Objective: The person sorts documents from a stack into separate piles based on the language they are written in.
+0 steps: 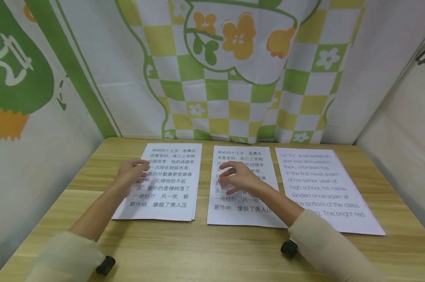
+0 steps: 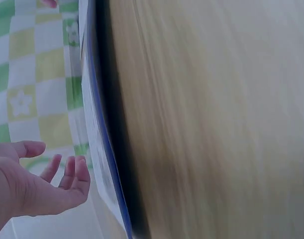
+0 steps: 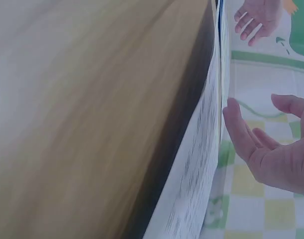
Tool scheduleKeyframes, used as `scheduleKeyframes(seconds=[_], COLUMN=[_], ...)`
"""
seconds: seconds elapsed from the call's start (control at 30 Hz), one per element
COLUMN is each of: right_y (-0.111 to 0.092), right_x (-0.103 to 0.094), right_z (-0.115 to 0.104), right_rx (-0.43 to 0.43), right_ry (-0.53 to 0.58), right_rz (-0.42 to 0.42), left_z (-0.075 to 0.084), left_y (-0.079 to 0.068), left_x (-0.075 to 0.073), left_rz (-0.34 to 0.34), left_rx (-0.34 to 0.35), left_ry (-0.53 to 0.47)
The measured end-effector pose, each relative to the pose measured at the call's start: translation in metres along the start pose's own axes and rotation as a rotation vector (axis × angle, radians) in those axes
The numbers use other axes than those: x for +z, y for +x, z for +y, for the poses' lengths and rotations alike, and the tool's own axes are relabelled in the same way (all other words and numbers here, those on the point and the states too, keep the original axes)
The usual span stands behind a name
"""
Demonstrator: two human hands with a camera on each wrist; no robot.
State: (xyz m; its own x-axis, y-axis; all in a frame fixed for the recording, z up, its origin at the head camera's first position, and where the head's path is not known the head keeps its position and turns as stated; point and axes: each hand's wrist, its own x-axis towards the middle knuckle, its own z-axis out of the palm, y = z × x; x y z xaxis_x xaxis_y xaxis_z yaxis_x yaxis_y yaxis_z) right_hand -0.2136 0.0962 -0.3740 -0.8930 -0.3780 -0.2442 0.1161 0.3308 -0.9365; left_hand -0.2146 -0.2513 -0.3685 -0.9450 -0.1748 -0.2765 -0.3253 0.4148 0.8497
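Observation:
Three stacks or sheets of printed white paper lie side by side on a wooden table. Over the left edge of the left Chinese-text paper (image 1: 173,196) hovers my left hand (image 1: 131,175), its fingers slightly bent and holding nothing. My right hand (image 1: 241,179) is above the middle Chinese-text paper (image 1: 230,215), thumb and fingers apart with nothing between them. In the right wrist view the right hand (image 3: 278,152) has its fingertips near the paper's edge. The left wrist view has the left hand (image 2: 45,186) with loosely curved fingers beside the paper. To the right lies the English-text paper (image 1: 318,180).
The wooden table (image 1: 198,254) ends at a checkered green, yellow and white curtain (image 1: 226,105) behind the papers. White printed side walls (image 1: 402,117) stand at left and right. Small black pieces (image 1: 289,249) sit at both sleeve cuffs.

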Motion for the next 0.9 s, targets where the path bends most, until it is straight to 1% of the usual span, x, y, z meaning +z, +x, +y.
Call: scheduleKeyframes(seconds=[0.07, 0.17, 0.23, 0.3, 0.37, 0.43, 0.5, 0.6, 0.67, 0.8, 0.9], right_y=[-0.007, -0.017, -0.023, -0.031, -0.038, -0.045, -0.05, -0.058, -0.063, -0.071, -0.072], right_x=[-0.011, -0.029, -0.042, -0.054, -0.065, -0.075, -0.083, -0.093, -0.098, -0.109, -0.116], right_z=[0.005, 0.013, 0.019, 0.026, 0.032, 0.036, 0.039, 0.041, 0.043, 0.043, 0.045], right_rx=[-0.005, -0.003, -0.003, 0.002, 0.007, 0.024, 0.045, 0.092, 0.101, 0.087, 0.109], right_ry=[-0.039, -0.078, -0.101, -0.125, -0.142, -0.16, -0.152, -0.111, -0.077, -0.037, 0.003], right_rz=[0.028, 0.08, 0.111, 0.142, 0.172, 0.202, 0.224, 0.253, 0.257, 0.271, 0.271], left_z=[0.008, 0.017, 0.022, 0.026, 0.029, 0.031, 0.033, 0.036, 0.037, 0.041, 0.042], left_y=[-0.002, -0.005, -0.007, -0.01, -0.012, -0.015, -0.018, -0.018, -0.018, -0.018, -0.018], left_x=[0.013, 0.032, 0.045, 0.058, 0.07, 0.082, 0.091, 0.101, 0.105, 0.112, 0.115], left_rz=[-0.042, -0.109, -0.17, -0.238, -0.301, -0.35, -0.39, -0.431, -0.451, -0.455, -0.459], left_rx=[0.014, 0.052, 0.082, 0.096, 0.092, 0.066, 0.04, 0.002, -0.014, -0.043, -0.056], left_ry=[-0.011, -0.031, -0.067, -0.095, -0.135, -0.173, -0.214, -0.269, -0.286, -0.302, -0.316])
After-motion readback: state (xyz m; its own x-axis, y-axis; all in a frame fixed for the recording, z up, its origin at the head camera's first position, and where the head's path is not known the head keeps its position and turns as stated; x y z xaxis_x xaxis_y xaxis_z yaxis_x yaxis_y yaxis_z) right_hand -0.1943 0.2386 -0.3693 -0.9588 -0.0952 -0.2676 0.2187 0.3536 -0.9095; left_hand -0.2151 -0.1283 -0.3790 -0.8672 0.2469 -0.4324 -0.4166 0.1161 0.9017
